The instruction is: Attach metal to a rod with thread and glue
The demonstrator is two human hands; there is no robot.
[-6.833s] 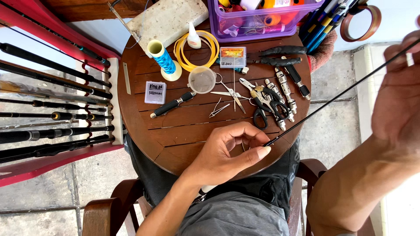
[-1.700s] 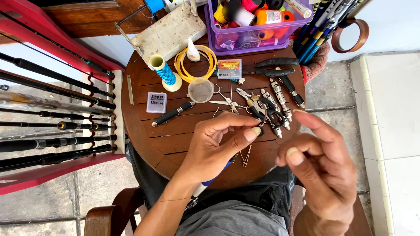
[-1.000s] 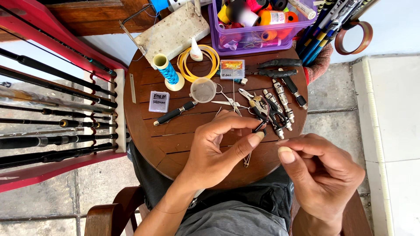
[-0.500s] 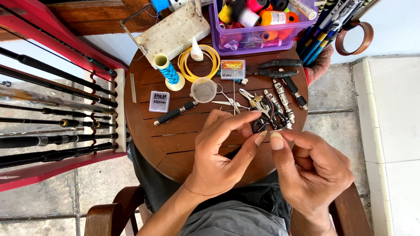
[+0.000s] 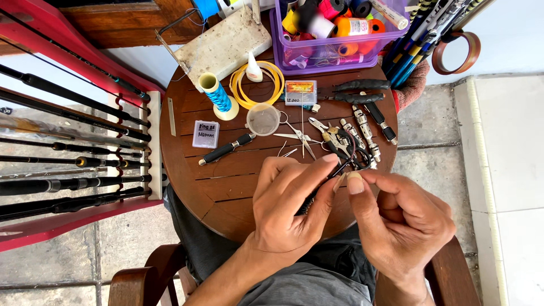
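Left hand (image 5: 289,209): fingers pinched on a thin dark rod (image 5: 317,190). Right hand (image 5: 399,218): fingers pinching the same rod's tip. Both above the round wooden worktop (image 5: 192,175), near pliers (image 5: 331,139).

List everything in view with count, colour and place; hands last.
round wooden table: one, brown, centre
purple plastic basket: one, holding thread spools, table's far edge
yellow line coil: one, beside basket
blue thread spool: one, left of coil
clear round cup: one, table centre
black-handled tool: one, left of cup
fishing rods: several, dark, red rack, left
thin dark rod piece: one, between both hands
left hand: pinching rod piece
right hand: fingertips at rod piece
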